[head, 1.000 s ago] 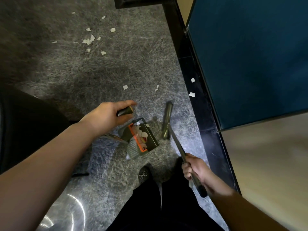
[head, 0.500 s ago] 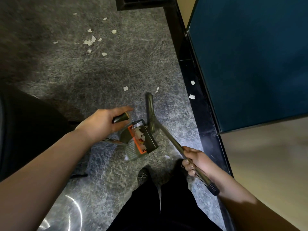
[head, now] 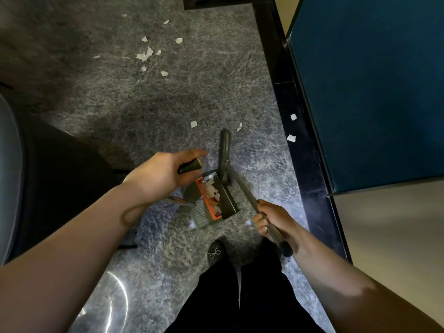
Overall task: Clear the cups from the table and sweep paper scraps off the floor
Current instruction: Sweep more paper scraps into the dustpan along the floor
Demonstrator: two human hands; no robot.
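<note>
- Far left: a dark chair [head: 48, 179] with a pale edge, cut off by the frame; only part of it can be made out.
- Left hand [head: 161, 174]: fingers curled round the dark handle [head: 191, 165] of the dustpan [head: 212, 198], holding the pan tilted just above the floor [head: 144, 104]. The handle's run down to the pan is largely hidden behind the hand.
- Dustpan: already carries white scraps against an orange inner part; the count cannot be read.
- Upper left of centre: a loose cluster of paper scraps [head: 146, 55] lies well ahead of both hands, across grey carpet.
- Centre: 2 nearer scraps [head: 193, 124] lie just beyond the broom head [head: 224, 150], which stands beside the pan's far corner. The head's long axis runs away from the person; its bristles are blurred.
- Judgement: the coming stroke turns on this line. The 2 scraps sit ahead of the head, so the broom must reach past them and draw back toward the pan mouth. The left hand is the nearer to them.
- Right hand [head: 271, 219]: closed firmly round the broom shaft [head: 242, 188] near its upper end, the shaft slanting up-left to the head.
- Right: 2 more scraps [head: 291, 138] rest on the black base strip [head: 295, 164] under a blue panel [head: 372, 80], awkward to reach.
- No tabletop or cups are in view.
- Bottom: dark trousers and 1 shoe [head: 216, 252]; the other foot is hidden.
</note>
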